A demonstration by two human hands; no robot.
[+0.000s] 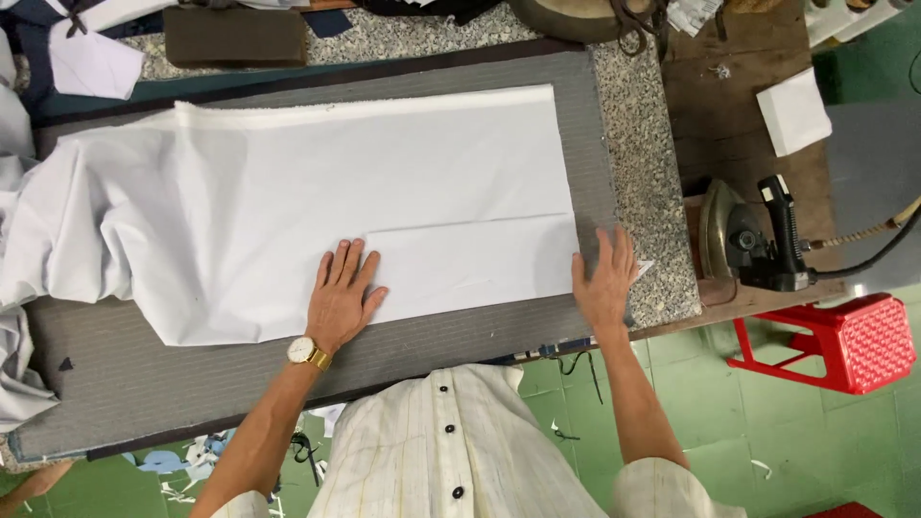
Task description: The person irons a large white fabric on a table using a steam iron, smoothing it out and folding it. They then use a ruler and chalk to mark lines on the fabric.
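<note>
A long piece of white cloth (336, 182) lies spread flat on a grey padded ironing board (192, 374). A folded strip of it (470, 259) runs along the near right edge. My left hand (341, 297), with a gold wristwatch, rests flat on the cloth at the left end of that strip, fingers spread. My right hand (604, 278) lies flat at the cloth's right end, on the board's edge, fingers apart. Neither hand holds anything.
A steam iron (748, 235) with a hose stands on a wooden shelf to the right. A red plastic stool (844, 341) is on the green tiled floor. More white fabric (19, 288) bunches at the left. A speckled stone counter (643, 144) borders the board.
</note>
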